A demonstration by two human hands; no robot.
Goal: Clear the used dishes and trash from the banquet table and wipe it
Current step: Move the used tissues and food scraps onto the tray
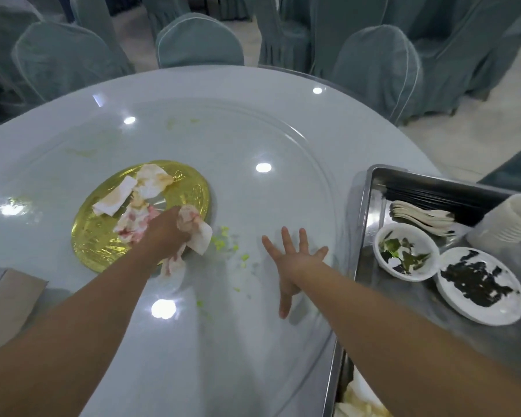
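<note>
The left hand (167,233) is gripping a crumpled, red-stained napkin (194,233) at the near right rim of the round gold plate (190,188), and the green crumbs (223,240) are lying just to the right of that wad, between the two hands, so the left hand is the nearer one for sweeping them up. The right hand (295,260) is resting flat on the glossy tabletop (253,130), fingers spread and straight, holding nothing. The gold plate is shiny and embossed, lying flat, and it is carrying more soiled napkins (133,194), soft, creased and blotched brown and pink. Fainter green smears are showing farther off on the glass. At the right edge a rectangular steel tray (370,188) is sitting with its long side running away from the person; in it are lying two white bowls (409,257) with dark leafy scraps, a row of pale spoons (418,216), black chopsticks (433,197) and stacked white cups (512,221). The wiping looks only partly done.
</note>
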